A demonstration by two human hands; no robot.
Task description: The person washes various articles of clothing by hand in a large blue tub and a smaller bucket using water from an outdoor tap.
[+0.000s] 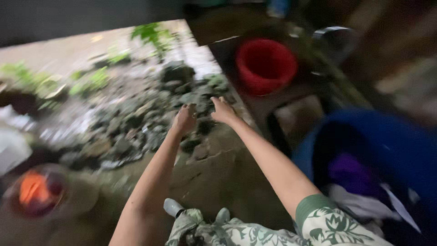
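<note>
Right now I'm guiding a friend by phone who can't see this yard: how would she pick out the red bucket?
Start from the big blue tub holding clothes at the right, beside the right hand's arm. Look beyond it, up along the dark ledge past the rubble. The red bucket stands there, round and open-topped, the only bright red thing nearby.

Dim, motion-blurred picture: pale daylight falls from the upper left, the right side sinks into shadow, and edges everywhere smear softly.
</note>
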